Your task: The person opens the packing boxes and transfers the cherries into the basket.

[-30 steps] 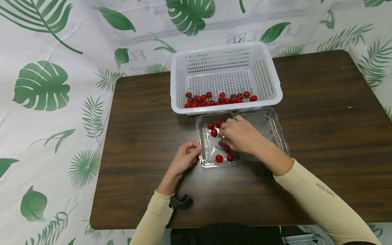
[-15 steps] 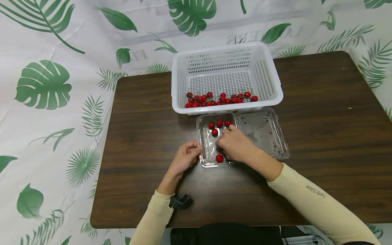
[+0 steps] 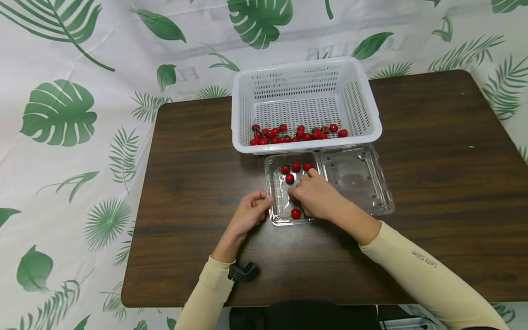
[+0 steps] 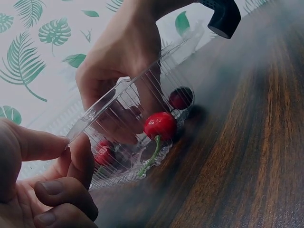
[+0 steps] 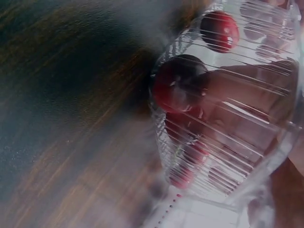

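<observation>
My left hand pinches the near left rim of an open clear plastic clamshell container between thumb and forefinger. Inside its base lie several red cherries; one sits alone near the front. My right hand reaches down into the base from the right, fingers curled. Through the ribbed wall in the right wrist view, its fingertips grip a cherry, partly hidden, beside a darker cherry. The left wrist view shows a cherry with a green stem against the wall.
A white perforated basket stands just behind the container, with several cherries along its near side. The container's lid lies folded open to the right. Around them is the dark wooden table; a leaf-patterned sheet hangs behind.
My right hand has lowered into the container and moved slightly forward of its front right area, uncovering a cherry at the back right. The left hand keeps its hold on the rim.
</observation>
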`<state>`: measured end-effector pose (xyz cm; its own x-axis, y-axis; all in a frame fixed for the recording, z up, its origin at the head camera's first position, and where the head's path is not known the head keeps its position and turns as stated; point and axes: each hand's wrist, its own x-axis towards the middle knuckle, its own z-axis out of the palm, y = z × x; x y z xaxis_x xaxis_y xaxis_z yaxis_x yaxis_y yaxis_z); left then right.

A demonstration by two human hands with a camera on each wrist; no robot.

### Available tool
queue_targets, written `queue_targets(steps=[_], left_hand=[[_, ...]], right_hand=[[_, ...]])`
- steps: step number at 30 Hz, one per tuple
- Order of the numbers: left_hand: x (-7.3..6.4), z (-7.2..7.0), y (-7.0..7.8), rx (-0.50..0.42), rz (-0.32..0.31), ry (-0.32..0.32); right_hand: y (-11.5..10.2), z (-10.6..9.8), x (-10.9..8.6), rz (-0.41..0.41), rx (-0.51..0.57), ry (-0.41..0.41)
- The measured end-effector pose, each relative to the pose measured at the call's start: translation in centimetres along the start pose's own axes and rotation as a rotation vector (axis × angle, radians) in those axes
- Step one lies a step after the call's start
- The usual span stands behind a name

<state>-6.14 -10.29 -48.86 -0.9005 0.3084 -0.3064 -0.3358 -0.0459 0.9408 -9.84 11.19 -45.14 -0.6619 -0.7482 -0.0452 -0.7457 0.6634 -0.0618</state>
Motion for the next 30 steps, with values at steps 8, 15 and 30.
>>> queue_targets(steps=[8,15,30], left_hand=[[0.1,0.0,-0.2,-0.001,-0.009,-0.004],[0.0,0.0,-0.2,-0.005,-0.008,0.007],[-0.1,0.0,0.0,0.004,0.004,-0.006]], right_hand=[[0.0,-0.4,-0.4,-0.019,0.003,0.049],[-0.1,-0.8,-0.9,-0.039,0.065,0.124],[0.9,-3.6,-1.7,-0.04,0.184,0.346]])
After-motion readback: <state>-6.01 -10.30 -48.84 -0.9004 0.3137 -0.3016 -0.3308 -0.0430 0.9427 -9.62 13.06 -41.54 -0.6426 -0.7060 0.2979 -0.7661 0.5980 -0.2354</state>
